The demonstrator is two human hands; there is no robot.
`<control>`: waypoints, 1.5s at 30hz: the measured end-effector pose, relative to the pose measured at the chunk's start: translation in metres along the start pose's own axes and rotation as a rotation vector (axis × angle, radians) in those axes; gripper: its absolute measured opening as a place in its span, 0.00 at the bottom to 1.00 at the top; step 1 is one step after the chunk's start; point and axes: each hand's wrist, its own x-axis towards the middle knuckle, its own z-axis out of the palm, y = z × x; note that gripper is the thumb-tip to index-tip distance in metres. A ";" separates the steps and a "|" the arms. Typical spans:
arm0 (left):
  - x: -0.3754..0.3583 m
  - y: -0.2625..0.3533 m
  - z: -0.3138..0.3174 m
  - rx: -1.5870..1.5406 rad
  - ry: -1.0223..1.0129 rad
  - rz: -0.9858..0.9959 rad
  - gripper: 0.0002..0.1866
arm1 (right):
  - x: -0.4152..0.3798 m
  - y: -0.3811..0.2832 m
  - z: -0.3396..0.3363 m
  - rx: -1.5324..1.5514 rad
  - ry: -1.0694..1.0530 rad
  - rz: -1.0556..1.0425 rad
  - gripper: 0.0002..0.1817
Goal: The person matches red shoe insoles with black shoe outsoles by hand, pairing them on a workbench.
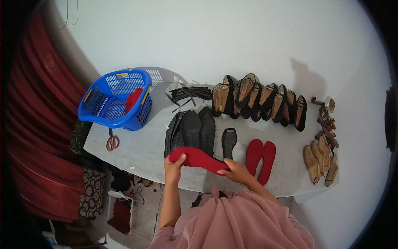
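A red insole (197,158) is stretched between my two hands above the front edge of the table. My left hand (174,167) grips its wider end, thumb on top. At the narrower end, my right hand (233,170) pinches it; a dark edge shows under the insole there. Behind it stand several black soles (191,128), partly hidden by the insole. One single black sole (229,142) lies just beyond my right hand. To the right of that hand, a pair of red insoles (261,159) lies flat side by side.
A blue basket (141,116) holding something red stands at the left, near orange-handled scissors (112,142). Black strips (190,93) and a row of flat shoes (257,99) line the back. Wooden shoe lasts (318,159) and hammers (326,124) lie right. A box (132,211) sits on the floor.
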 end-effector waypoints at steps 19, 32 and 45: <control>-0.050 -0.105 0.000 1.564 -0.404 0.310 0.20 | -0.024 0.083 0.063 -0.522 -0.003 -0.013 0.20; -0.035 -0.121 -0.002 1.680 -0.597 0.273 0.18 | -0.016 0.101 0.074 -0.467 0.077 -0.217 0.20; -0.036 -0.106 0.023 1.667 -0.495 0.136 0.15 | -0.005 0.089 0.087 -0.565 0.450 -0.477 0.14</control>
